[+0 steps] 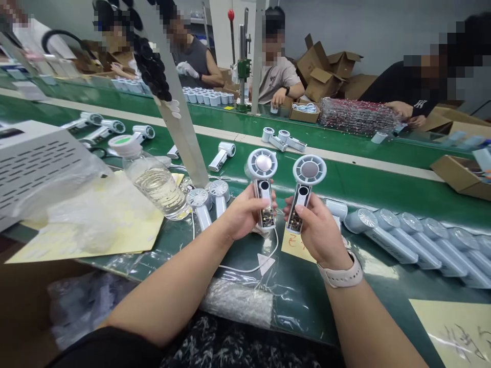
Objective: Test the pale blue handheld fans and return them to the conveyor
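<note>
"Bare forearms (pixel 180 276) reach over a green workbench (pixel 299 296) — and the hands?"

"The left hand (pixel 243 214) is curled closed around a first fan (pixel 263 188), the right hand (pixel 321 227) around a second fan (pixel 304 190), side by side above the bench."

"Good technique?"

"Likely an edge grip — thumbs (pixel 261 204) clear of the exposed circuit boards (pixel 266 220)."

- A single view looks out from the person's head, behind and above the left grip (pixel 246 213) and the right grip (pixel 323 231), facing forward and down.
- Both grips sit at near range, around the middle of the frame.
- Nearer than the grips, the forearms (pixel 172 286) rise from the bottom edge.
- Under and beyond the grips, the table (pixel 299 306) spreads to both sides.
- Farther off, past the grips, the view takes in co-workers (pixel 280 76) and the wall (pixel 356 25) behind them.
</note>
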{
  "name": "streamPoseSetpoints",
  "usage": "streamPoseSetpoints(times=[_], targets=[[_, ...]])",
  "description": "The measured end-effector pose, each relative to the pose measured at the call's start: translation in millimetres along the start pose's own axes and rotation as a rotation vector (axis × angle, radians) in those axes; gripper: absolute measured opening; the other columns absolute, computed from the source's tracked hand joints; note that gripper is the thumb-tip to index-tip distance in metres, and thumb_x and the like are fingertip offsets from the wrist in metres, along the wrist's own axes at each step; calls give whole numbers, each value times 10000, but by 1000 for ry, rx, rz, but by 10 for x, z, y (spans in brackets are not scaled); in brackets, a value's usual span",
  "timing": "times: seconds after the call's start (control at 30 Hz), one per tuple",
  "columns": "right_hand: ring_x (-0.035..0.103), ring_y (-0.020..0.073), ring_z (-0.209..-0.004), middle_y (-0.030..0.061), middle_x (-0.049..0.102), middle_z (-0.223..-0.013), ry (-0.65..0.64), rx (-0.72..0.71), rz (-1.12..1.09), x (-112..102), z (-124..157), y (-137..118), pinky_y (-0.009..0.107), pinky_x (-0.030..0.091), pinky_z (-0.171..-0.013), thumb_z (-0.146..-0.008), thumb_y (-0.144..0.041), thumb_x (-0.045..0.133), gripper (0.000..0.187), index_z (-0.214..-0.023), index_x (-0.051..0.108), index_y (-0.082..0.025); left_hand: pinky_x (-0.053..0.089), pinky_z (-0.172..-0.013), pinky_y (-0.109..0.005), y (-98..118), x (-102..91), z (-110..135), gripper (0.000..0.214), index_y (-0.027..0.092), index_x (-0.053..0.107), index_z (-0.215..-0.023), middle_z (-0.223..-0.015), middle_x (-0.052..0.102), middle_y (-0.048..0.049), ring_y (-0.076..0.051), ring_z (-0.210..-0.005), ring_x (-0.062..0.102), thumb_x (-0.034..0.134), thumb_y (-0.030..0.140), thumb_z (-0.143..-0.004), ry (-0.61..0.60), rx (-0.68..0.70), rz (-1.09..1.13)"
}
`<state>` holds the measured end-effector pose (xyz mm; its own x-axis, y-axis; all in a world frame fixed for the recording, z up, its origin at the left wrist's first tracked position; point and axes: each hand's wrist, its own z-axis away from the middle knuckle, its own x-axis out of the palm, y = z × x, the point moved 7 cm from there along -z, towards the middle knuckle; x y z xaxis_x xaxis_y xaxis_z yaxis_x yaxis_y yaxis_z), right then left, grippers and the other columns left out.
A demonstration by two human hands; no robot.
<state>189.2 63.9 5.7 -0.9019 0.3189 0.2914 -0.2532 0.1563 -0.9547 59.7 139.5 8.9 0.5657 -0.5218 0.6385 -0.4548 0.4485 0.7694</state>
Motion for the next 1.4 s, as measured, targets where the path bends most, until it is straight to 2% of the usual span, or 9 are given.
streamPoseSetpoints(times=[0.1, 0.3, 0.43, 0.53, 0.7, 0.9, 1.1, 1.27, 1.4], targets=[[645, 200, -848, 35, 698, -1000, -54, -6, -15, 91, 60, -27, 379, 566, -756, -795, -445, 786, 315, -1008, 650, -258, 491, -673, -286, 58, 92, 39, 491, 193, 584, -1032, -852, 620, 32, -113, -712, 600, 838, 148, -614, -79, 56, -31], [636, 187, -749, 31, 694, -935, -64, 31, -20, 135, 113, -62, 376, 579, -684, -790, -459, 786, 305, -968, 645, -256, 475, -639, -293, 21, 76, 32, 464, 202, 536, -1017, -847, 597, 25, -120, -690, 591, 818, 194, -649, -70, 30, -123], [645, 198, -791, 33, 689, -961, -48, 39, -53, 114, 78, -34, 386, 593, -717, -754, -436, 810, 355, -1007, 636, -258, 479, -682, -305, 18, 87, 46, 495, 201, 550, -1063, -882, 595, 7, -129, -734, 601, 844, 242, -667, -114, 39, -119], [646, 197, -788, 38, 687, -955, -48, 43, -75, 106, 57, -7, 379, 593, -699, -773, -417, 784, 316, -1003, 644, -250, 497, -698, -325, 9, 112, 48, 548, 205, 557, -1099, -897, 595, 0, -150, -767, 608, 859, 296, -650, -159, 38, -70], [632, 178, -732, 27, 684, -913, -71, 37, -87, 134, 74, -9, 364, 582, -673, -776, -376, 766, 265, -976, 650, -246, 481, -643, -296, 15, 95, 35, 485, 202, 549, -1055, -855, 591, 20, -119, -693, 590, 827, 209, -658, -112, 41, -125], [635, 183, -746, 33, 680, -936, -96, 40, -66, 171, 96, -32, 364, 584, -685, -741, -388, 775, 308, -974, 634, -245, 490, -639, -296, 48, 86, 36, 499, 199, 541, -1056, -853, 595, 25, -116, -682, 595, 815, 195, -639, -90, 56, -129], [616, 160, -681, 15, 675, -875, -45, 72, -77, 152, 80, 33, 315, 556, -597, -771, -423, 745, 275, -928, 608, -243, 472, -610, -280, 43, -9, 0, 415, 198, 538, -1010, -819, 591, 30, -104, -638, 572, 784, 264, -683, 25, 70, -145], [623, 171, -685, 18, 673, -880, -89, 82, -83, 187, 111, 34, 330, 559, -597, -781, -463, 735, 306, -955, 603, -249, 490, -623, -286, 52, 90, 30, 440, 209, 542, -1027, -832, 596, 16, -125, -678, 592, 818, 339, -711, -136, 85, -159], [612, 166, -668, 8, 661, -864, -85, 54, -83, 171, 105, 9, 324, 545, -581, -777, -461, 743, 312, -950, 593, -250, 477, -593, -266, 36, 41, 10, 419, 195, 523, -915, -764, 600, 16, -114, -632, 579, 835, 390, -714, -87, 86, -252]])
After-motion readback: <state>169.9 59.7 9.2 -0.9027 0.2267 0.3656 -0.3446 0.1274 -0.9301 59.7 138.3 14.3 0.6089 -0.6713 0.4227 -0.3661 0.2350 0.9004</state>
